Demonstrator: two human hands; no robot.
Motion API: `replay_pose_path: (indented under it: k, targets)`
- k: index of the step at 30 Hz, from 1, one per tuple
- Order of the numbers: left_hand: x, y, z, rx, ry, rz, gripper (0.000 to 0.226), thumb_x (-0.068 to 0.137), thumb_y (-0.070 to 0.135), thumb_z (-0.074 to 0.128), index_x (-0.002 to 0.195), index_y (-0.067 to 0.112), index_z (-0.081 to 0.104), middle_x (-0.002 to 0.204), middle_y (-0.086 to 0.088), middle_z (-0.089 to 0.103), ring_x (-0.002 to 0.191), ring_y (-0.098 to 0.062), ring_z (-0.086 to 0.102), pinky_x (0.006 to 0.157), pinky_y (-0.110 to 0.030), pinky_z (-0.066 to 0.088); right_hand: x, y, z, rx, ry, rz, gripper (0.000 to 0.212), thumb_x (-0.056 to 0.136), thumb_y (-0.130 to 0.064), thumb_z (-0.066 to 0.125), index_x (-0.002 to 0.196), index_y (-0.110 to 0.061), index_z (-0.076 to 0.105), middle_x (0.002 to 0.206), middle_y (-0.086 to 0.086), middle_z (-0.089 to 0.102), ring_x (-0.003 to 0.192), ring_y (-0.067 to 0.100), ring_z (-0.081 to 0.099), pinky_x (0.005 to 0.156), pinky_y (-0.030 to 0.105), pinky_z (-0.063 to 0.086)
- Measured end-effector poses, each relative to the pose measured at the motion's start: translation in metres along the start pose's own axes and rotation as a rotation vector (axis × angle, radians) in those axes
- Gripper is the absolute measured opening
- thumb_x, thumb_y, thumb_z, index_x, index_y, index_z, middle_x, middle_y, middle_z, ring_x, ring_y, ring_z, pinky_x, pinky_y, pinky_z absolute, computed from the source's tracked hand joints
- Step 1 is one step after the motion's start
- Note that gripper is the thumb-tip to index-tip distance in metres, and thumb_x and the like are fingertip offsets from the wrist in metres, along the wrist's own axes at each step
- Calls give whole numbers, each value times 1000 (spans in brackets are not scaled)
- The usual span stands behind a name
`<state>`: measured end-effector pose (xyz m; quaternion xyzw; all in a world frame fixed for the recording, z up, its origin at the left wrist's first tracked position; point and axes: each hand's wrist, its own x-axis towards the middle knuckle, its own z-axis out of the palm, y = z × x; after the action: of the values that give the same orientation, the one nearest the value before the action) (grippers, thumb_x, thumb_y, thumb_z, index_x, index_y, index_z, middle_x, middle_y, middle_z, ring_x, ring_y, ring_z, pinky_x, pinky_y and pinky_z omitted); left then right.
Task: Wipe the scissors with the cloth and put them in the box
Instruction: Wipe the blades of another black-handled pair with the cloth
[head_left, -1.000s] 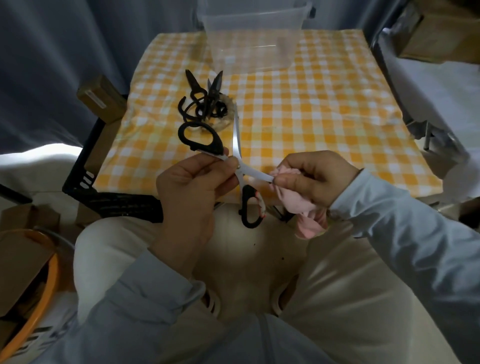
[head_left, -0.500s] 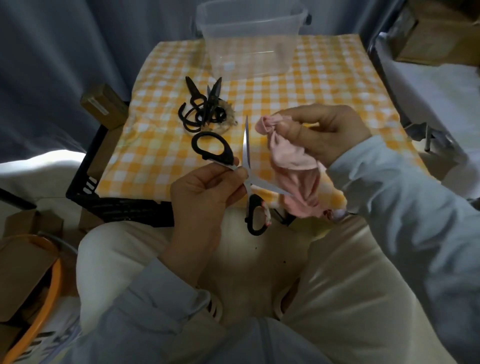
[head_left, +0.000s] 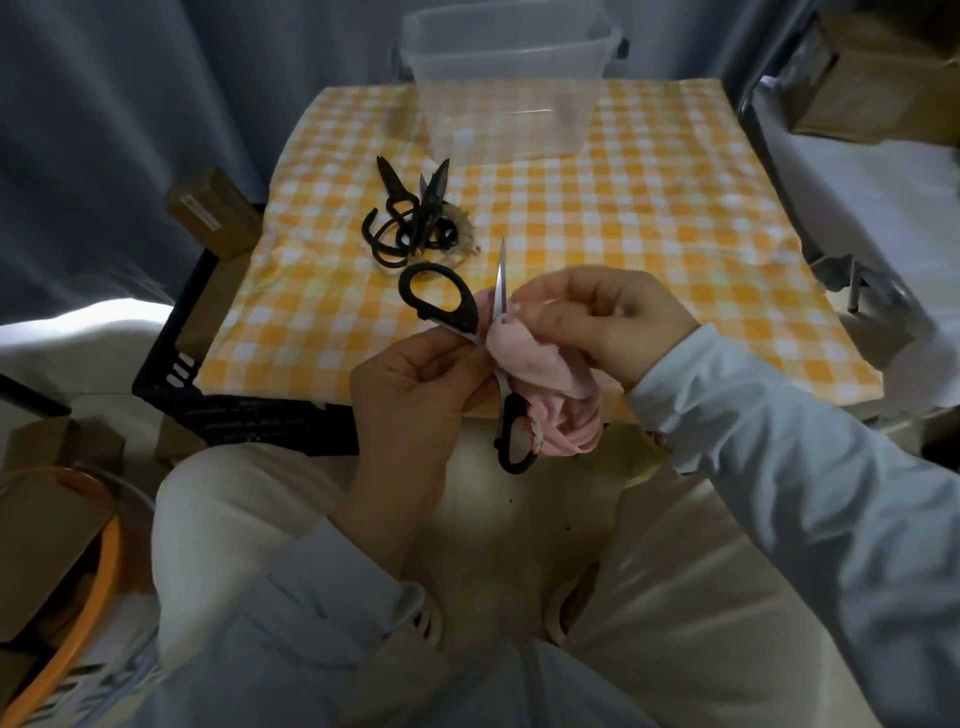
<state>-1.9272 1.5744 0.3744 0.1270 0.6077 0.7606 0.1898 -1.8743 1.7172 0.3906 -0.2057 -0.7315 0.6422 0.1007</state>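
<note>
My left hand (head_left: 415, 384) pinches a pair of black-handled scissors (head_left: 441, 299) near the pivot, held wide open over the table's near edge. One blade points up and away; the other handle loop hangs below. My right hand (head_left: 602, 322) grips a pink cloth (head_left: 524, 358) and presses it around the upright blade near its base. The cloth's loose end hangs down by the lower handle. A clear plastic box (head_left: 509, 93) stands open at the far edge of the table.
A pile of black scissors (head_left: 410, 218) lies on the yellow checked tablecloth (head_left: 649, 223), left of centre. A black crate (head_left: 187, 364) with cardboard boxes sits at the table's left. An orange hoop (head_left: 98, 577) is at lower left. My knees are below the table edge.
My right hand has brought the cloth down from the blade tip back to the blade's base. My left hand and the scissors have stayed about where they were.
</note>
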Motion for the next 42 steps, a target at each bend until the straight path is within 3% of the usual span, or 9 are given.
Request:
replay_pose_path:
  k: [3,5,9,16,21,26,32,37,42]
  targets:
    - [1,0,-3,29,-21,16,20,80,-7,62,81,11,69,65,4,72,63,-10,70,60,-18,54,-3,3,-1,-66,-148,11,49,65,-19,76,112,-11,65,103,4,70,96,14,66,90,30,51]
    - [1,0,-3,41,-31,7,18,80,-7,62,79,10,69,63,4,71,62,-10,69,59,-18,54,-1,5,1,-104,-94,-15,43,66,-10,78,107,-16,67,101,0,69,98,12,64,92,28,50]
    - [0,0,-2,54,-73,-8,22,81,-8,61,83,13,68,61,6,71,60,-5,68,57,-15,53,0,7,2,26,-36,40,31,50,-17,79,80,-20,71,72,-3,72,72,11,67,74,25,57]
    - [0,-2,-6,92,-70,-10,20,78,-3,65,81,16,71,64,6,72,63,-9,69,61,-19,56,2,11,21,-22,66,-39,10,78,-9,70,74,-16,65,76,13,63,74,25,59,73,38,53]
    - [-5,-3,-4,151,-73,9,12,76,-3,69,74,8,72,57,1,68,56,-12,65,59,-18,54,14,3,21,176,231,0,9,82,-10,67,75,-6,65,51,4,59,46,16,52,45,20,42]
    - [4,3,-9,136,-77,-2,17,79,-4,66,71,11,70,60,2,70,59,-14,68,60,-21,57,7,7,24,151,70,85,6,77,-8,70,77,-4,65,73,23,62,68,31,58,70,45,52]
    - [-4,-2,-7,159,-90,-25,15,75,-4,70,70,10,71,57,1,69,56,-12,67,58,-17,53,20,-2,13,199,264,83,19,78,-14,71,63,-5,65,48,5,61,49,19,56,57,28,50]
    - [1,-2,-10,138,-87,-74,16,75,-4,69,69,10,71,60,-1,70,58,-14,67,60,-20,56,8,4,15,61,7,100,32,83,-3,63,53,-11,61,39,-1,55,36,9,50,44,18,44]
    - [-6,-3,-7,140,-133,-53,17,74,-6,69,68,10,71,58,-1,69,57,-12,67,57,-17,53,21,-2,9,189,223,98,27,82,-1,64,55,-3,60,34,0,52,32,12,47,40,16,40]
